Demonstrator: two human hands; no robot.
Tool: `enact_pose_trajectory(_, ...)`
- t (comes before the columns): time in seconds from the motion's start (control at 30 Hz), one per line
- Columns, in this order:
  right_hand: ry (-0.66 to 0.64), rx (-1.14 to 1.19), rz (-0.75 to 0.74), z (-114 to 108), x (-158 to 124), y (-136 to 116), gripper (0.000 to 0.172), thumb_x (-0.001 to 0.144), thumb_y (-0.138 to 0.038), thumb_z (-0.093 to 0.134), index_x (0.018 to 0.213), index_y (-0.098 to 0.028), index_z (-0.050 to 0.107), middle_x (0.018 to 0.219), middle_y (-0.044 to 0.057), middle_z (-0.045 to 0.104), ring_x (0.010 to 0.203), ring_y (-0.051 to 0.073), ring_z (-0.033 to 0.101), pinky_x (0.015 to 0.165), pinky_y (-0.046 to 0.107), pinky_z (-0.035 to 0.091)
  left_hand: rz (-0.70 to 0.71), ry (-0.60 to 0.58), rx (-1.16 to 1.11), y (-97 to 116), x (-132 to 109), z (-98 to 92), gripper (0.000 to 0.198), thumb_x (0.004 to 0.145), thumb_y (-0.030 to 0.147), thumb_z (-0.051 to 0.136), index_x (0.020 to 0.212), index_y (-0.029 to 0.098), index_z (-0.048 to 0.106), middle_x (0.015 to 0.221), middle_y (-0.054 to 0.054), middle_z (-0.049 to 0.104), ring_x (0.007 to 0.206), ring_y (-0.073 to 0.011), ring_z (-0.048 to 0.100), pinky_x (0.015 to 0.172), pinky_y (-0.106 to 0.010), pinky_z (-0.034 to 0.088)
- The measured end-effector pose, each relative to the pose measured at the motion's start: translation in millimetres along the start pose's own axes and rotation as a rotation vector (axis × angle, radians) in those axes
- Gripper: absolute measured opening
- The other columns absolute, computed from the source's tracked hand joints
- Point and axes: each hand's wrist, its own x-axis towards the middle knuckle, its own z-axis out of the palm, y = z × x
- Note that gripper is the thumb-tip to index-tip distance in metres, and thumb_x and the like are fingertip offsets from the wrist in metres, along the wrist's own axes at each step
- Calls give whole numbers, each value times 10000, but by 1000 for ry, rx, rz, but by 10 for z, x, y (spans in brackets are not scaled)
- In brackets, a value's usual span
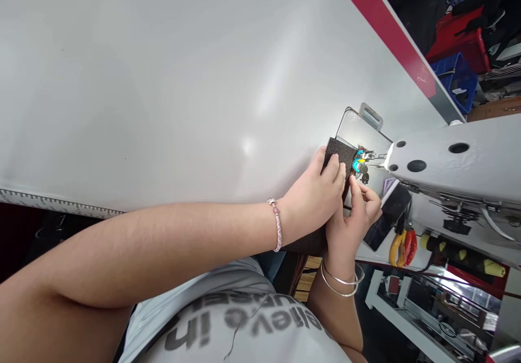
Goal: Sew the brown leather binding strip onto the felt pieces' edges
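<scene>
A dark brown piece of fabric [341, 152] lies on the white sewing table [163, 81] under the presser foot [360, 162] of a white sewing machine [459, 157]. My left hand [315, 192] lies on the fabric with its fingers stretched flat, pressing it down just left of the foot. My right hand [352, 216] sits at the near edge of the fabric, fingers curled and pinching that edge right below the foot. A pink bead bracelet is on my left wrist and silver bangles are on my right.
A metal needle plate [360, 129] shines beyond the fabric. A dark phone [386, 216] and red and yellow snips [402, 246] lie under the machine arm. A measuring tape strip [57, 204] edges the table front. Red and blue crates [458, 53] stand beyond the table.
</scene>
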Motion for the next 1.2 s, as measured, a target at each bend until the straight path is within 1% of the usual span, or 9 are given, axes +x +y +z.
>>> enact_pose_trajectory(0.27,-4,10,4,1,2,9,480,922,-503,525,1327,-257,602,1240,105,556,1182,234,508,1061,453,376,-16,-17,14,11,-2,-4,505,981,247,348,1461,128,455,1513,-124,451,1423,-340,375,1189,-568,290)
enact_pose_trajectory(0.4,9,16,-4,3,-1,12,479,915,-499,541,1319,-250,611,1239,104,562,1183,236,509,1059,447,383,-23,-1,24,16,-3,15,508,983,244,333,1459,116,455,1506,-133,458,1418,-349,379,1187,-573,290)
enact_pose_trajectory(0.63,6,10,3,-3,2,-1,486,913,-500,538,1316,-239,614,1244,110,563,1185,241,512,1060,460,386,-39,16,31,20,1,34,498,975,254,368,1446,137,479,1506,-125,459,1416,-349,385,1187,-577,291)
enact_pose_trajectory(0.77,7,7,3,-7,10,-5,491,909,-503,539,1306,-227,622,1232,114,568,1172,247,521,1050,466,396,-40,2,32,9,5,19,496,976,248,363,1444,136,482,1511,-128,453,1418,-351,382,1185,-581,292)
enact_pose_trajectory(1.0,17,-10,-14,5,11,10,490,913,-509,530,1306,-231,620,1227,109,569,1170,238,528,1052,450,392,-26,-59,39,-10,9,-14,516,990,259,330,1475,113,428,1542,-134,404,1439,-355,347,1192,-582,275)
enact_pose_trajectory(1.2,14,-5,-10,-1,15,-7,496,911,-517,526,1297,-221,622,1231,113,576,1173,242,533,1058,455,378,-34,-43,11,-8,3,-12,514,984,241,341,1467,92,434,1537,-147,408,1438,-354,348,1192,-588,272)
